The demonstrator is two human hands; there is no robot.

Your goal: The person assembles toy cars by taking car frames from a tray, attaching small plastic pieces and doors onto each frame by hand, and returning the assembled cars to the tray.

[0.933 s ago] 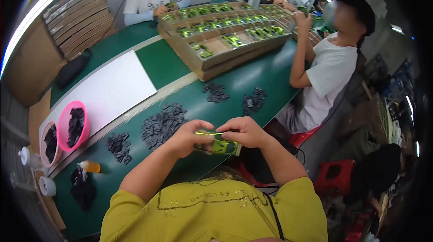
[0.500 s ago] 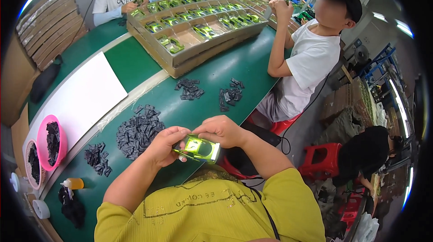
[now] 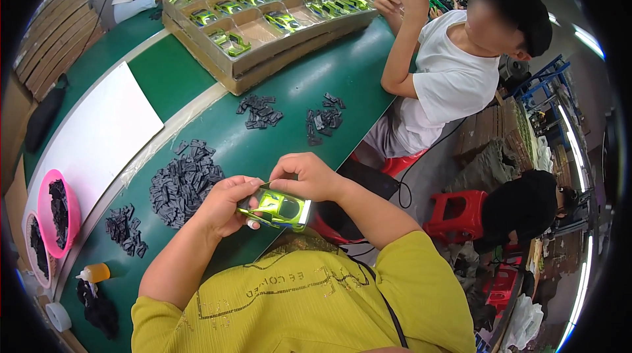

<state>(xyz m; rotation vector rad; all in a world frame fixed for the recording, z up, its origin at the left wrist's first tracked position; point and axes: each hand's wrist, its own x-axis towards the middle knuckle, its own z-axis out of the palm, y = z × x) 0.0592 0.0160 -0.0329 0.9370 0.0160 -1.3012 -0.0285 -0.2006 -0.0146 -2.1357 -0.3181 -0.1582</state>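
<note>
Over the near edge of the table I hold a shiny lime-green toy car body (image 3: 270,204). My left hand (image 3: 228,207) grips its left end, thumb on top and fingertips showing underneath. My right hand (image 3: 305,178) is at the car's far side, thumb and fingers pinched together beside the left thumb. A thin dark sliver shows at those fingertips, too small to name. Just left of my hands lies a big heap of small black plastic pieces (image 3: 184,184). A smaller heap of black pieces (image 3: 126,230) sits farther left.
A divided carton (image 3: 240,78) of green car bodies stands at the back. Two more black-piece heaps (image 3: 259,112) lie before it. On the left are a white board (image 3: 108,130), pink basket (image 3: 74,211) and yellow bottle (image 3: 97,272). A co-worker (image 3: 454,56) sits at right, near a red stool (image 3: 457,215).
The whole view has shifted, so the table things appear farther left and higher. My right fingers have curled and drawn back slightly from the car's top. My left hand keeps its grip.
</note>
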